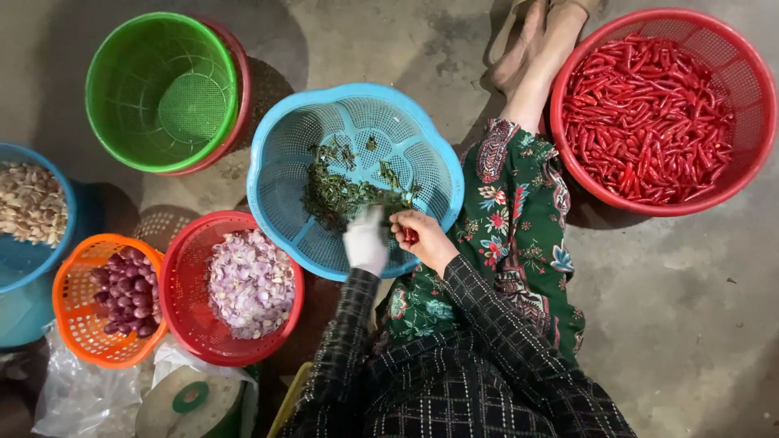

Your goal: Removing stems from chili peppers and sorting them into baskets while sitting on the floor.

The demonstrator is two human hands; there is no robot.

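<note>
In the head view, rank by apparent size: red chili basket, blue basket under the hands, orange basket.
1. Red chili basket and blue basket: look alike in width, so unranked.
2. Orange basket: clearly smallest.

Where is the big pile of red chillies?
In the head view, the red chilli peppers fill the round red plastic basket at upper right, beside the person's outstretched leg.

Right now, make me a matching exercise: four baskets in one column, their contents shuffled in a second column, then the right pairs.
Baskets:
1. big red basket
2. blue basket
3. orange basket
4. green basket

Contents:
A. whole purple shallots
B. nothing
C. red chillies
D. green stems

Pairs: 1-C, 2-D, 3-A, 4-B
</note>
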